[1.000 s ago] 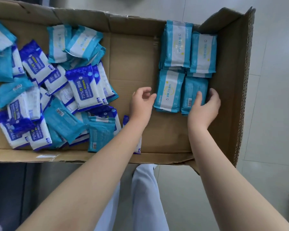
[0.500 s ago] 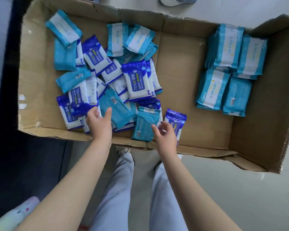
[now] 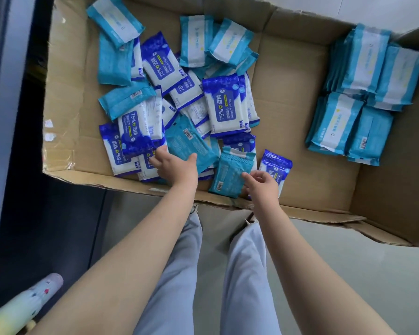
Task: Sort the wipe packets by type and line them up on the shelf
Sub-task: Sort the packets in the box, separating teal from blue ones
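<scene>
Head view: left hand point(image 3: 176, 166) splayed on packet pile point(image 3: 228, 110), right hand point(image 3: 263, 186) slack beside it.

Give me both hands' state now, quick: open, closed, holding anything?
Left hand: open, fingers spread on the loose pile, holding nothing.
Right hand: fingers loosely curled beside the teal packet; grip cannot be told.
</scene>
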Demonstrator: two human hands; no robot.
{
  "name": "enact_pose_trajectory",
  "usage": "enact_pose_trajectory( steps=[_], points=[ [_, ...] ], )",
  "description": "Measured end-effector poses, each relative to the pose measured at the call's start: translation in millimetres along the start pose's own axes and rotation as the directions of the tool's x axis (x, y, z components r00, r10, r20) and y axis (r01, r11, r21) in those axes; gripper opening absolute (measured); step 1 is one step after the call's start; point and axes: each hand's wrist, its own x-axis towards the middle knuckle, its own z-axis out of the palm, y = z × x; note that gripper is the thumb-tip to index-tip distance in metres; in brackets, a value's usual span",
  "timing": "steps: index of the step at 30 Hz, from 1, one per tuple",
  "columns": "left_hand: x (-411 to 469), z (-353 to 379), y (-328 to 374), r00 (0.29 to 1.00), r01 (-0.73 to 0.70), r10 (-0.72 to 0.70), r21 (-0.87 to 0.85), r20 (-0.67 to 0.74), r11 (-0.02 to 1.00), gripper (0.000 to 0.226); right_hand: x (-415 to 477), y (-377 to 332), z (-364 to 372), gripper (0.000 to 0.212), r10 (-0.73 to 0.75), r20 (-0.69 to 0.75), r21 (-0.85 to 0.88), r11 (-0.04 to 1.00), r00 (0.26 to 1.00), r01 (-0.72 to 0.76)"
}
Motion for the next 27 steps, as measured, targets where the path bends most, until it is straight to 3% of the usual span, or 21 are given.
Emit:
enact_pose_trajectory(
  steps=[4, 10, 13, 17, 21, 27],
  points=[
    [0, -2, -5, 1.000, -0.002, 0.002, -0.073, 0.008, 0.997, 0.066, -4, -3, -5, 0.014, -0.086, 0.042, 0.029, 0.996, 0.995, 0.085],
    [-12, 0, -4, 0.999, -0.005, 0.012, -0.211, 0.030, 0.978, 0.063, -5, -16, -20, 0.014, -0.129, 0.025, 0.224, 0.967, 0.991, 0.121],
    [-20, 3, 1, 0.998, 0.065, -0.069, -0.322, -0.001, 0.945, 0.060, 1, -20, -34, 0.009, -0.145, -0.033, 0.249, 0.957, 0.989, 0.149],
    [-32, 3, 14, 0.969, 0.243, -0.236, -0.483, 0.077, 0.841, 0.040, 12, -30, -57, 0.005, -0.139, -0.093, 0.333, 0.929, 0.986, 0.162],
    [-57, 4, 25, 0.979, 0.196, -0.130, -0.544, 0.157, 0.816, 0.008, 20, -41, -83, 0.010, -0.080, -0.108, 0.441, 0.889, 0.991, 0.120],
    [-88, 31, 44, 0.936, 0.186, 0.036, -0.580, 0.350, 0.793, 0.010, 36, -60, -129, 0.035, -0.117, -0.128, 0.506, 0.846, 0.985, 0.166]
  ],
)
